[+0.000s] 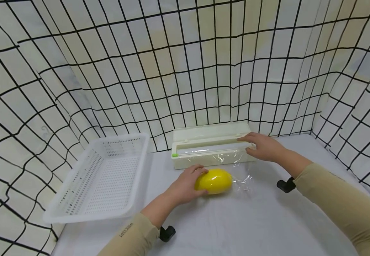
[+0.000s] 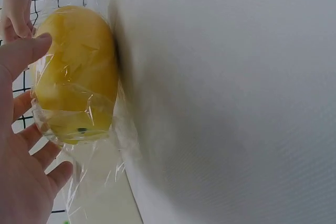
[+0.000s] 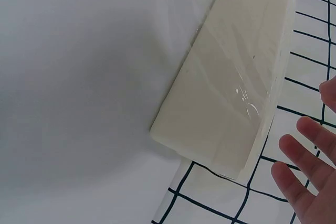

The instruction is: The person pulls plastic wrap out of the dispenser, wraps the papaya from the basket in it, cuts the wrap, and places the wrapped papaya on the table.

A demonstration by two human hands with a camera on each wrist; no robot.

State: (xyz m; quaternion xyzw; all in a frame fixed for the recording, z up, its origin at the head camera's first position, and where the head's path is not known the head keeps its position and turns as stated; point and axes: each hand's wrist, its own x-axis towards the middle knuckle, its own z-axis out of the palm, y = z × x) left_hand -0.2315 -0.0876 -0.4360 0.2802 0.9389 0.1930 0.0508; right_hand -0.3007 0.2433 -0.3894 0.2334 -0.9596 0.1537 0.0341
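The bench (image 1: 268, 227) is covered in white, with grid-patterned sheeting hung behind and to both sides. A white perforated basket (image 1: 101, 177) is set well to the left of the left hand's fingers. A cream film dispenser box (image 1: 204, 145) is laid just beyond both hands, with its right end beneath the right hand (image 1: 263, 146); that hand is laid flat on the box, fingers (image 3: 304, 166) straight and spread, nothing being gripped. A sheet of clear film (image 1: 236, 167) is drawn from the box toward the person, between the two hands. A yellow oval fruit (image 1: 213, 180) is wrapped in this film and rested on the bench, touching the left hand (image 1: 188, 183). Its left end is cupped by that hand's loosely curved fingers (image 2: 23, 56).
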